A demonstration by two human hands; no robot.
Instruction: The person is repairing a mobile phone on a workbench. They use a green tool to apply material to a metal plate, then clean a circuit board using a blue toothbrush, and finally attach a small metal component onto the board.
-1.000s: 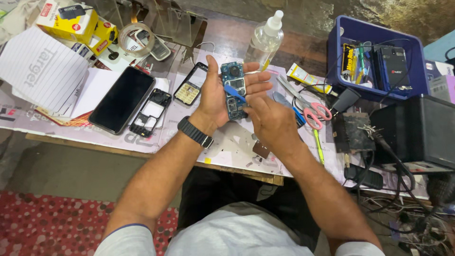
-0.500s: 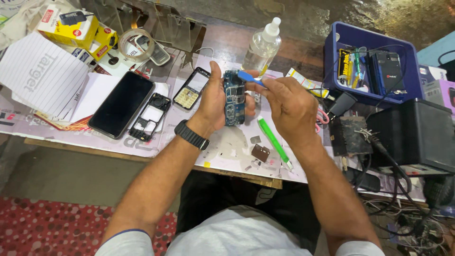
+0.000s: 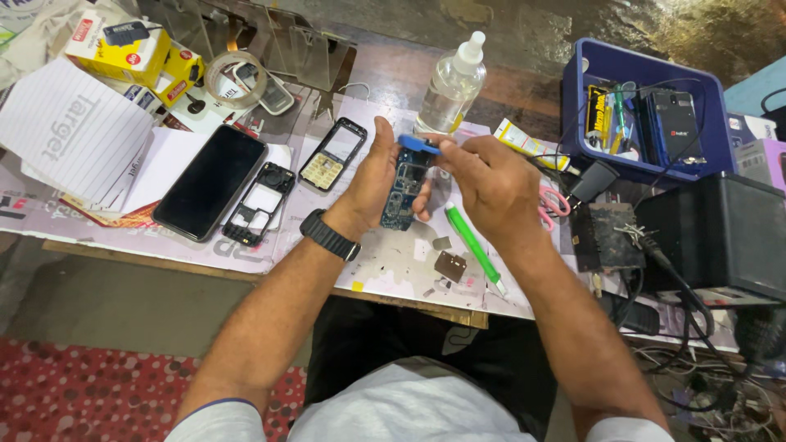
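Holding circuit board point(image 3: 403, 190) in left hand point(image 3: 370, 182), right hand point(image 3: 490, 184) pinching blue tool point(image 3: 419, 145) at its top edge

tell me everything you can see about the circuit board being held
The circuit board is a long, narrow, dark blue-green phone board with small metal parts and contacts on its face. It is bare, out of any casing, and held roughly upright above the table, tilted a little. The left hand cradles it from behind and the side, fingers wrapped round its edge. The right hand holds a small blue tool against its top end. Its lower end hangs free over the white mat.
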